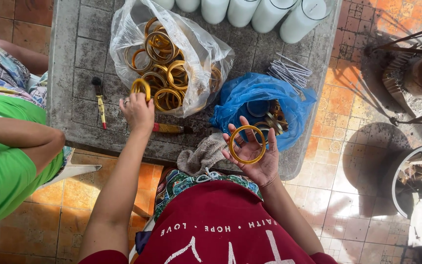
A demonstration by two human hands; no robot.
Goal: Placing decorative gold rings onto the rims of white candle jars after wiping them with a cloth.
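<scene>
My left hand [137, 111] is raised over the grey stone table [74, 73] and pinches a gold ring [140, 88] upright at the mouth of a clear plastic bag [199, 49] full of several gold rings. My right hand [252, 154] lies palm up near the table's front edge, with a larger gold ring [247, 143] resting flat across its fingers. Just beyond that hand sits an open blue plastic bag [260, 98] with more rings and dark parts inside.
Several white cylinders [269, 17] stand along the far edge. A bundle of thin grey rods [289, 71], a small brush [99, 105], a red-handled tool [169, 128] and a grey cloth [201, 155] lie on the table. A person in green [6, 161] sits at left. A bucket [416, 181] stands at right.
</scene>
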